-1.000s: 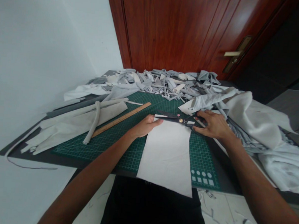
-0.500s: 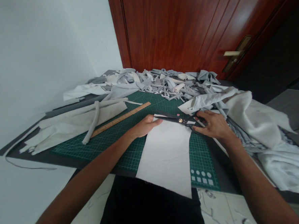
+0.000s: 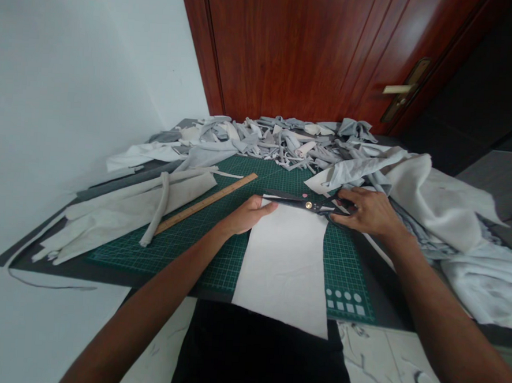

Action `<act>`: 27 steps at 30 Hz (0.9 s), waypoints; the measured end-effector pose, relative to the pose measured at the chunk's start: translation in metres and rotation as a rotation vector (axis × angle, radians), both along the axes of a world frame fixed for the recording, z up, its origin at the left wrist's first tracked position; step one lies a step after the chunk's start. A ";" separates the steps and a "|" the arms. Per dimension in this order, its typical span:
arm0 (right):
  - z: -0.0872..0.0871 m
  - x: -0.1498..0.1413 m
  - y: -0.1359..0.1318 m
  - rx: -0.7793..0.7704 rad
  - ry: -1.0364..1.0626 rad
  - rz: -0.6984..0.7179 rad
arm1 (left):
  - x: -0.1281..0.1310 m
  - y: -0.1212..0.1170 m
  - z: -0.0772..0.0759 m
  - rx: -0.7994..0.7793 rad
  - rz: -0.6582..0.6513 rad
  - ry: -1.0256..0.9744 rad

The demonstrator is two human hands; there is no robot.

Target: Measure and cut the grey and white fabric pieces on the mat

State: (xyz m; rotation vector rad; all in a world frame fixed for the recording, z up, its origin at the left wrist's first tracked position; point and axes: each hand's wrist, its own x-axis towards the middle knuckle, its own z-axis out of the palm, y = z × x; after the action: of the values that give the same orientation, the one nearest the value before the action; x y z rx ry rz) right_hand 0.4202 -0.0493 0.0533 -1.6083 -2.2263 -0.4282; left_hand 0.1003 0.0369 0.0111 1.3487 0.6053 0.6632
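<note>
Two hands closed: left (image 3: 244,215) on white cloth (image 3: 284,259), right (image 3: 371,212), slightly tighter now, around scissors (image 3: 309,205).

I find 1 dark table (image 3: 388,301) in front of me. On it lies 1 green gridded cutting mat (image 3: 342,260), printed with 4 pale circles and 4 pale squares near its front right corner. Grey and white fabric scraps (image 3: 280,147) are piled along the far side. To my left, long pale cloth pieces (image 3: 119,218) lie partly on the mat; 1 wooden ruler (image 3: 207,205) rests slantwise beside them. To my right I note 1 crumpled cloth heap (image 3: 485,280). 1 white panel (image 3: 286,263) extends over the mat and past the front edge.
</note>
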 end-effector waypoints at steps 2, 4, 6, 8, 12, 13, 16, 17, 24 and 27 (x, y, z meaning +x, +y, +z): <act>0.000 0.000 0.000 -0.003 0.004 -0.003 | 0.000 0.000 0.000 -0.008 -0.025 0.002; -0.001 0.000 0.001 -0.009 0.007 -0.001 | 0.000 0.001 -0.001 -0.004 -0.035 0.011; -0.001 0.000 0.001 -0.015 0.009 0.008 | -0.001 0.001 -0.001 0.004 -0.033 0.022; -0.001 0.000 0.000 -0.020 0.015 0.017 | -0.001 0.001 0.000 0.010 -0.033 0.027; 0.000 0.000 0.000 -0.024 0.028 0.017 | 0.000 0.000 0.002 0.001 -0.044 -0.009; 0.001 -0.001 0.000 -0.025 0.028 0.019 | 0.001 -0.001 0.003 -0.001 -0.044 -0.019; 0.001 -0.001 0.000 -0.025 0.028 0.025 | 0.001 -0.002 0.004 -0.001 -0.035 -0.022; 0.001 -0.001 -0.001 -0.022 0.029 0.025 | 0.001 -0.002 0.003 -0.002 -0.031 -0.017; 0.005 -0.006 -0.005 -0.045 0.026 0.053 | 0.001 -0.002 0.004 -0.029 -0.028 -0.043; 0.005 -0.009 -0.005 -0.040 0.018 0.066 | 0.001 -0.001 0.004 -0.028 -0.020 -0.043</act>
State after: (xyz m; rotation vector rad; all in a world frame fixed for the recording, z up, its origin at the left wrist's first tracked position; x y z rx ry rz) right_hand 0.4117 -0.0547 0.0587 -1.5471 -2.2806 -0.3523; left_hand 0.1011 0.0361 0.0155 1.3095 0.5643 0.6639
